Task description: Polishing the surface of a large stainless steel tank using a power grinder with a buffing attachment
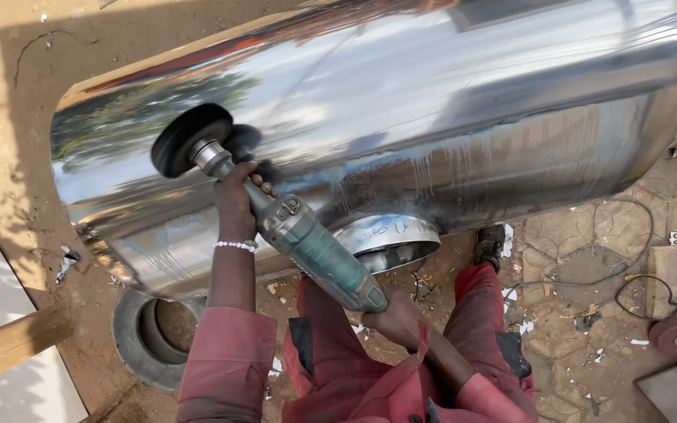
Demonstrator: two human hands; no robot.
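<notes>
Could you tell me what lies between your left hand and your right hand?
In the head view, the grinder's green-grey body spans from left hand to right hand.

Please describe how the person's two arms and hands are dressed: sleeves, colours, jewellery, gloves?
Both hands are bare, with no gloves. The left hand has a bracelet of small white and pink beads at the wrist. Both arms wear faded red sleeves, the left sleeve pushed up the forearm. The right hand shows no jewellery.

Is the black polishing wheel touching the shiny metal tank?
Cannot tell: in the head view the wheel overlaps the tank, so neither contact nor gap shows.
</notes>
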